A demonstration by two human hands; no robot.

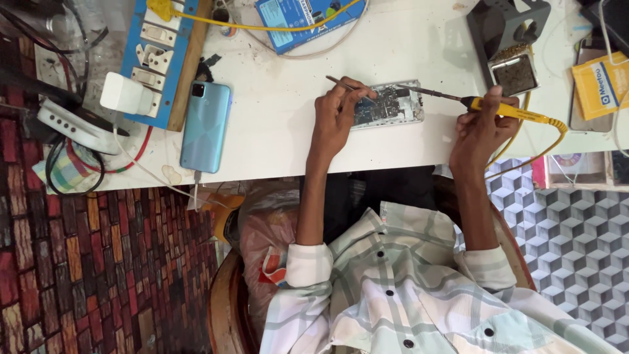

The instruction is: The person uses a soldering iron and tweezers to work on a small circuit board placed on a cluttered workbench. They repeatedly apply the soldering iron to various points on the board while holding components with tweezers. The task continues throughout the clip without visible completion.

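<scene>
While the left hand (335,117) pinches thin tweezers (341,83) over an opened phone (393,105) lying on the white desk (282,124) just under its fingers, the right hand (481,128) is closed around a yellow-handled soldering iron (504,109) whose tip reaches the phone's board. A blue flat box (298,23) lies at the desk's far edge, and a yellow packet (601,82) sits beyond the right hand.

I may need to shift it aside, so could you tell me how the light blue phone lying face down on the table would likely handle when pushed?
The light blue phone looks glossy and flat, so it would probably slide, not roll. A cable at its lower end may tug back.
</scene>
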